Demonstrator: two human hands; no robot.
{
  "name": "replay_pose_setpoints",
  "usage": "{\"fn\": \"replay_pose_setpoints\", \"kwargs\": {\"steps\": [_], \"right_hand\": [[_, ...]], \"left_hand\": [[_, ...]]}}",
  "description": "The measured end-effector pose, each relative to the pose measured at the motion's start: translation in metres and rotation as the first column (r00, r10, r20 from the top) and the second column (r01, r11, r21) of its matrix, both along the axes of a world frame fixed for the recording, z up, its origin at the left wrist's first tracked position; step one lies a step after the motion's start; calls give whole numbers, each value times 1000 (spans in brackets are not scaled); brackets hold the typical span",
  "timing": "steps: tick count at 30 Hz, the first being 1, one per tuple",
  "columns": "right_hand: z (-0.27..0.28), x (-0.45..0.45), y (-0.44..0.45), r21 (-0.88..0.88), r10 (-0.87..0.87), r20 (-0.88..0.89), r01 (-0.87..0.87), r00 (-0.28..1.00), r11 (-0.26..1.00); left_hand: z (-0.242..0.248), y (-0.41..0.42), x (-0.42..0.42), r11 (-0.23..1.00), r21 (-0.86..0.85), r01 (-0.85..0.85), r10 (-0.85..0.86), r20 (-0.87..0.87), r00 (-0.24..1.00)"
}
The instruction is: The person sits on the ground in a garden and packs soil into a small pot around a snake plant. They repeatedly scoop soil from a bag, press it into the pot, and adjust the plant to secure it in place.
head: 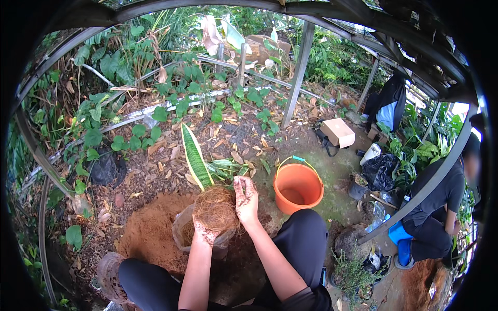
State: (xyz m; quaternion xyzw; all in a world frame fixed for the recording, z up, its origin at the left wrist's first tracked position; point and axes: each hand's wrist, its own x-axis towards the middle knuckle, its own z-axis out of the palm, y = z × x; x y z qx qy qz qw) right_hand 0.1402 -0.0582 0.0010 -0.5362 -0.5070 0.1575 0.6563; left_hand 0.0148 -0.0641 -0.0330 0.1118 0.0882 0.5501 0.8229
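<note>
A ball of brown coconut fibre [216, 208] is wrapped around the base of a snake plant leaf [195, 157], green with yellow edges, which leans up and to the left. My left hand [205, 230] supports the ball from below. At the ball's right side is my right hand [246, 196], soiled, its thumb and fingertips close together; whether strands are pinched between them cannot be told. Below the ball a clear plastic bag [181, 229] with fibre in it stands beside a heap of reddish-brown soil [149, 225].
An orange bucket [298, 189] with a yellow handle stands to the right. Cut leaves [225, 168] lie behind the ball. Farther right are a cardboard box [337, 132], a black plastic bag [379, 171] and a seated person [432, 202]. A metal post [298, 74] rises behind.
</note>
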Motion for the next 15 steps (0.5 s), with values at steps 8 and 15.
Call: {"fn": "replay_pose_setpoints", "kwargs": {"steps": [8,15], "right_hand": [[33,-34,-26,250,-10,470,-123,882,960],[15,-66,-16,-215,292,524,-207,801,954]], "left_hand": [[-9,14,-22,982,119,-150,150,9,989],[-15,13,-37,820,477,-317,538,-450,713]]}}
